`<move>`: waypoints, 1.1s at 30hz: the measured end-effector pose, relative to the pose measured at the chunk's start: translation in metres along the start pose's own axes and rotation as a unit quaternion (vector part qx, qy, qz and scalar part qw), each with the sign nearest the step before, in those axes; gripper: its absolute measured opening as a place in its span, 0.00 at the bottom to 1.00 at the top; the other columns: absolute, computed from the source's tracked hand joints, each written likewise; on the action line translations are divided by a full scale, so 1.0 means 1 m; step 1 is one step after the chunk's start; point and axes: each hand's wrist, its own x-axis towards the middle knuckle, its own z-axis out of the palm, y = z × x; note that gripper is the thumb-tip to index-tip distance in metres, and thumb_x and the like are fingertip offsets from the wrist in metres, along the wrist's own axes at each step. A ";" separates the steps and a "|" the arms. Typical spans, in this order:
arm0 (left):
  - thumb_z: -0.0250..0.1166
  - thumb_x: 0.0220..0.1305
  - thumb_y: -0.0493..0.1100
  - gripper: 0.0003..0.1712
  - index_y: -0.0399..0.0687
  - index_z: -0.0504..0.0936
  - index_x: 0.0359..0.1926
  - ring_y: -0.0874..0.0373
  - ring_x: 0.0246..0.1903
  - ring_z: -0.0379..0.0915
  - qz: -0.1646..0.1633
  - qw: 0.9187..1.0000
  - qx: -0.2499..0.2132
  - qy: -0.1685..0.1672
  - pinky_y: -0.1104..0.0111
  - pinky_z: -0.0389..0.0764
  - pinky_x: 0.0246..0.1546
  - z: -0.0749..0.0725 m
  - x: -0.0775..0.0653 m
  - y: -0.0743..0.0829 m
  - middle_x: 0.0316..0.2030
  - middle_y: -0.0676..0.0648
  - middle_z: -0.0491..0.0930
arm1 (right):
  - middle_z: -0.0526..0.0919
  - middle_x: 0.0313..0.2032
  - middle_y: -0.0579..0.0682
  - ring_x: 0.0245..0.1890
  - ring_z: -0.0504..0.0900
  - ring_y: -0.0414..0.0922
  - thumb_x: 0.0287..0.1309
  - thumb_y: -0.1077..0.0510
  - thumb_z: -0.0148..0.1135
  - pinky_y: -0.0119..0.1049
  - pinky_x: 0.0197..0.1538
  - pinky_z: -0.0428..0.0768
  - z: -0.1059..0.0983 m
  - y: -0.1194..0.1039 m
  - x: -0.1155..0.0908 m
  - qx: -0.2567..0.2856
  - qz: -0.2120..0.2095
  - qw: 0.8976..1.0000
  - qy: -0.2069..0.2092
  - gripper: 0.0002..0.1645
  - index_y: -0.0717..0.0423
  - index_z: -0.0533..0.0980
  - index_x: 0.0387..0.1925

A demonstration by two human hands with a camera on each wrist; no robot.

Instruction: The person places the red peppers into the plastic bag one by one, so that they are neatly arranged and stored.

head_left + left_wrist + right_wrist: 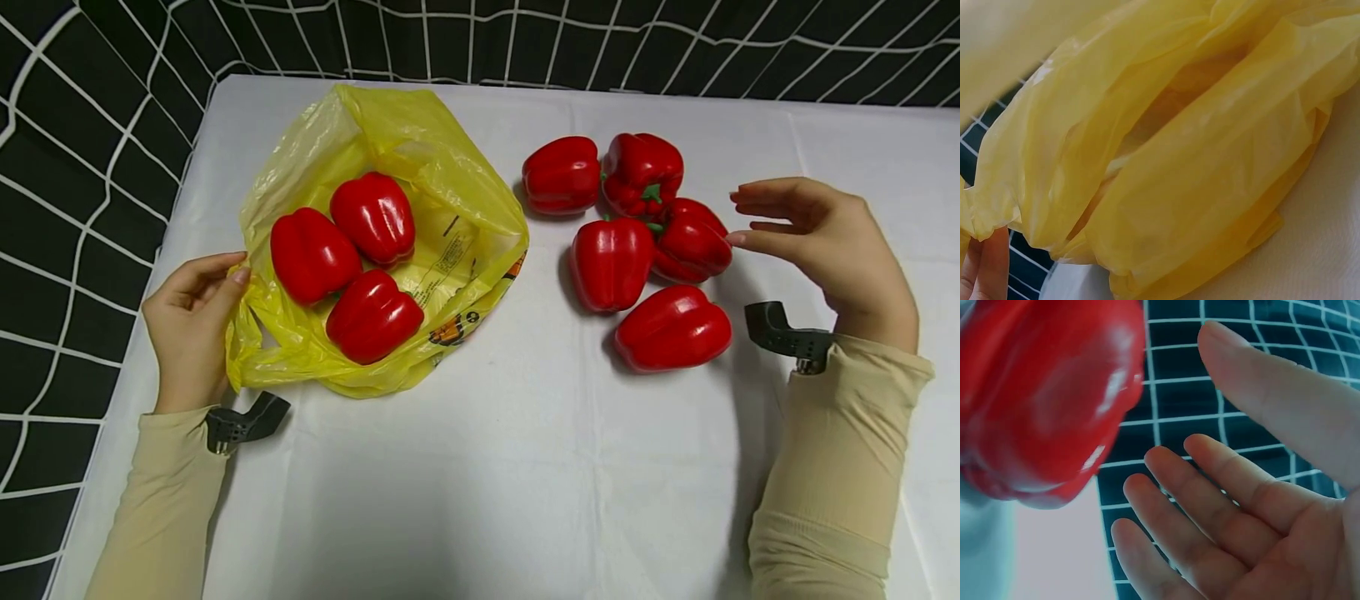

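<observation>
A yellow plastic bag [442,162] lies spread with its mouth wide, and its crinkled film fills the left wrist view. My left hand [193,321] pinches the bag's left edge between thumb and fingers. Inside the bag are three red bell peppers [372,218]. Several more red bell peppers sit grouped on the table to the right of the bag, among them one at the front [673,328]. My right hand [851,250] hovers just right of the group, fingers extended and nothing in its grasp. The nearest bell pepper [1054,406] appears apart from the fingers in the right wrist view.
A white cloth [495,467] covers the table. White-lined black netting [525,42] borders its far side and left side. A black camera mount sits on each wrist, the left mount [243,421] below the bag and the right mount [787,333] near the front pepper.
</observation>
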 end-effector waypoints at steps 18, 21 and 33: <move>0.66 0.56 0.28 0.09 0.29 0.84 0.39 0.60 0.27 0.73 0.000 1.000 -0.023 -0.005 0.79 0.76 0.33 0.000 0.000 0.000 0.32 0.45 0.81 | 0.69 0.58 0.51 0.52 0.69 0.42 0.55 0.51 0.67 0.18 0.40 0.73 0.008 0.022 0.012 -0.080 0.047 0.993 -0.076 0.40 0.50 0.62 0.67; 0.66 0.56 0.28 0.09 0.29 0.84 0.39 0.60 0.27 0.73 0.001 1.000 -0.023 -0.006 0.79 0.76 0.33 0.000 0.000 0.000 0.32 0.45 0.81 | 0.67 0.60 0.54 0.53 0.68 0.45 0.54 0.51 0.67 0.21 0.40 0.75 0.010 0.023 0.013 -0.076 0.049 0.992 -0.092 0.42 0.50 0.60 0.68; 0.66 0.56 0.29 0.08 0.31 0.84 0.39 0.59 0.28 0.74 0.001 1.000 -0.018 -0.006 0.79 0.77 0.34 0.000 0.000 0.000 0.33 0.44 0.81 | 0.66 0.58 0.52 0.51 0.67 0.42 0.54 0.53 0.68 0.24 0.39 0.78 0.018 0.024 0.017 -0.061 0.051 0.989 -0.124 0.46 0.50 0.55 0.70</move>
